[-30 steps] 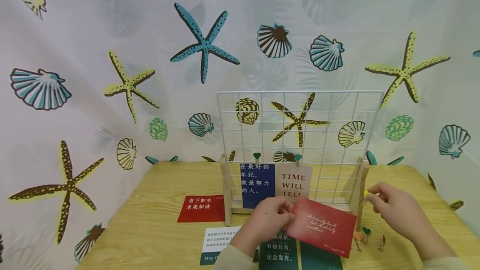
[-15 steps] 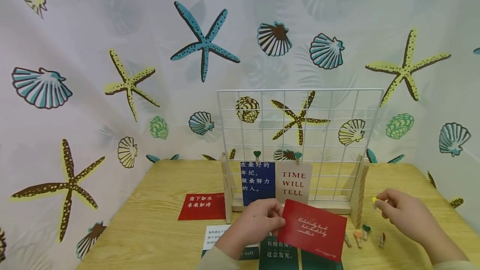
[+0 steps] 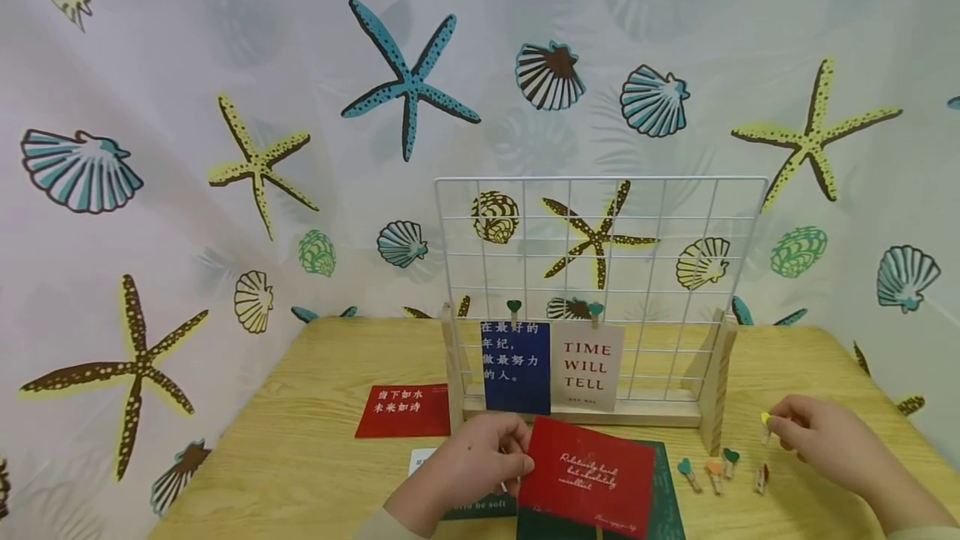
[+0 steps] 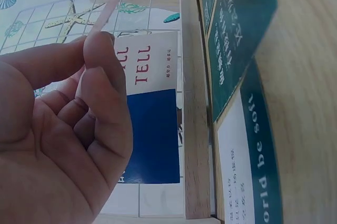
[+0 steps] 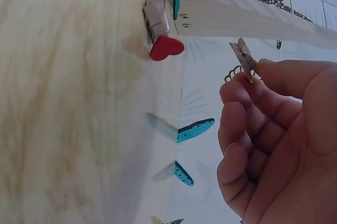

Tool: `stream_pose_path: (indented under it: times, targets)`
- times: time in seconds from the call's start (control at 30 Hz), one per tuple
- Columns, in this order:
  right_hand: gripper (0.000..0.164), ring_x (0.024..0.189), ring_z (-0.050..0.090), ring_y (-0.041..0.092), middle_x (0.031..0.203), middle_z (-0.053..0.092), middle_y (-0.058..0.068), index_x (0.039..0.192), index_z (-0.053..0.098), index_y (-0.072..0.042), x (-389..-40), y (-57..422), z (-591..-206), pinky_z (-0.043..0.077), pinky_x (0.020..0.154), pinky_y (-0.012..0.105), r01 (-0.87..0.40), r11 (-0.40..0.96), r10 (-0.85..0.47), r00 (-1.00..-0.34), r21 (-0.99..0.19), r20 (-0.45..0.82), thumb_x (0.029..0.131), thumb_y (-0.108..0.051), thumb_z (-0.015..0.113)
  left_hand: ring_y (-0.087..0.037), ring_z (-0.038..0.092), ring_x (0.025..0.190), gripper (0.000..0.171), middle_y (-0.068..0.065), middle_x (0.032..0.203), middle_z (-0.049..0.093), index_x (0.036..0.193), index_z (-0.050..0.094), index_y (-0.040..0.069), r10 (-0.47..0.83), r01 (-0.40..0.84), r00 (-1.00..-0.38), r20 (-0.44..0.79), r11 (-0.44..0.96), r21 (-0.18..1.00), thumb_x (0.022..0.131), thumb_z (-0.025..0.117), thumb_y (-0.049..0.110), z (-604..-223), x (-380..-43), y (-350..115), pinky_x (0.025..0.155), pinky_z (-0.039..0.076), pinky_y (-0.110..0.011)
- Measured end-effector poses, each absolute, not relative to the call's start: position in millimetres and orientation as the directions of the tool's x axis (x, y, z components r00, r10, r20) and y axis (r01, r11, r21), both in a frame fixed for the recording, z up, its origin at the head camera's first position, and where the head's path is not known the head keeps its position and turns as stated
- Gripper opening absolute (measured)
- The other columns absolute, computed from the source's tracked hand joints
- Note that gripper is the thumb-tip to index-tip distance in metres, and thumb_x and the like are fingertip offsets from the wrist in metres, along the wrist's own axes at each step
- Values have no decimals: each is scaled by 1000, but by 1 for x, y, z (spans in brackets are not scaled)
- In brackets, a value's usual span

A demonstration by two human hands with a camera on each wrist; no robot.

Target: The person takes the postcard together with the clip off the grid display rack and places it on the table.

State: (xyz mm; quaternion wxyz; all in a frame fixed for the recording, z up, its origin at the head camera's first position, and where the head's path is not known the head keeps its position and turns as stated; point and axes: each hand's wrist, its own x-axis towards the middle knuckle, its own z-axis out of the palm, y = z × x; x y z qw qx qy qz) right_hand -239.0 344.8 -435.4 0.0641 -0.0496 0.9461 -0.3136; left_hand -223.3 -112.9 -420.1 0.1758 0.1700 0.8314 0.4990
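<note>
The rack [image 3: 722,377] stands upright on the surface [image 3: 300,473]. The flat red card [image 3: 402,419] lies left of the rack, just beside its left post. The two-tone card [image 3: 483,508] lies in front of the rack, partly hidden by the left hand [image 3: 480,458]. That hand is closed to a pinch, thumb against fingers, on the left edge of the held red card [image 3: 585,482], which is in front of the rack. On the rack, the blue card [image 3: 516,386] and the white card [image 3: 587,394] hang side by side from heart clips. The green card [image 3: 669,494] lies in front of the rack, partly covered in view by the held red card.

Forward of the rack's right post lie the teal clip [image 3: 690,475], orange clip [image 3: 714,476], green clip [image 3: 730,462] and red clip [image 3: 761,479]. Right of the rack, the right hand [image 3: 832,444] pinches the yellow clip [image 3: 766,425] between thumb and forefinger, remaining fingers curled.
</note>
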Motion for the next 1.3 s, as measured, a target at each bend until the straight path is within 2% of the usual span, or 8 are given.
stream_pose_path:
  times: [0.27,0.47,0.67,0.8,0.97,1.17,1.3]
  targets:
    - [29,69,53,22,82,59,6,107,66,-4,-237,354,-442,45,61,36,-14,771,-138,-980,-637,-144,106,-30,53,-19,63,58,9,-8,73,67,90,62,9,494,79,-853,-171,445,892,91,71,5,-424,-213,-119,55,49,-31]
    - [25,60,47,18,75,55,5,103,65,-5,-237,358,-448,40,57,32,-11,745,-163,-973,-667,-166,107,-25,51,-21,65,61,11,-12,75,68,93,59,7,550,13,-797,-248,426,905,92,70,4,-430,-208,-118,58,50,-29]
    - [24,64,47,18,76,57,5,100,64,-5,-237,365,-456,39,61,32,-41,740,-225,-956,-671,-190,107,-23,50,-15,61,71,11,-8,77,67,94,61,10,584,13,-751,-310,482,876,90,70,4,-440,-202,-112,59,46,-23]
    - [23,66,48,19,79,58,6,100,63,-4,-239,367,-460,40,63,32,-32,729,-239,-948,-684,-210,107,-22,50,-18,63,82,10,-8,83,68,92,62,8,591,-20,-730,-344,485,874,88,69,2,-445,-198,-109,66,50,-26]
    - [24,66,48,19,79,56,6,101,63,-3,-240,369,-461,39,63,32,-23,715,-239,-947,-699,-214,106,-23,51,-22,64,80,15,-9,86,68,101,65,11,568,-76,-728,-384,490,869,89,73,8,-448,-196,-106,71,54,-32]
    - [23,64,49,18,75,54,5,99,63,-4,-240,368,-463,40,63,31,-38,720,-242,-949,-693,-200,106,-23,53,-19,63,72,33,-5,81,66,117,59,19,575,31,-716,-395,592,806,89,78,18,-448,-198,-107,72,53,-31]
    - [22,63,47,16,74,53,4,97,63,-5,-241,367,-463,39,62,31,-60,725,-263,-945,-686,-196,106,-23,54,-15,63,71,36,-1,80,65,118,58,20,600,111,-700,-388,627,771,89,79,20,-448,-199,-108,72,52,-29]
